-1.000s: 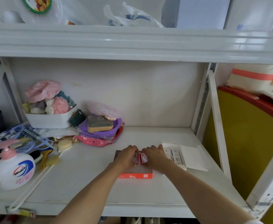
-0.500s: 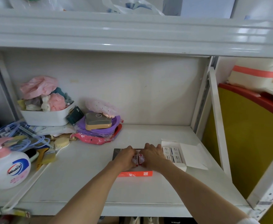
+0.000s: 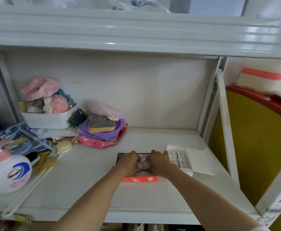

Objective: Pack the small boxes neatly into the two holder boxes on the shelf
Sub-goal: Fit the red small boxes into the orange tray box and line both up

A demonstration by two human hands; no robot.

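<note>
An orange-fronted holder box (image 3: 139, 179) lies in the middle of the white shelf. My left hand (image 3: 130, 163) and my right hand (image 3: 158, 162) rest side by side inside it, fingers curled down onto small red-and-white boxes (image 3: 143, 164) that show between them. To the right lies a white holder box (image 3: 194, 160) with its flap open, and several small white boxes (image 3: 178, 158) sit packed in its left part.
A purple container with a tan case (image 3: 102, 126) sits at the back left, next to a white tub of pink items (image 3: 48, 119). A hand-soap bottle (image 3: 8, 172), brushes and cables crowd the left. A white shelf post (image 3: 226, 130) stands at right.
Both hands have stayed on the small red boxes in the orange box. The view has tilted slightly, shifting the scene down and left.
</note>
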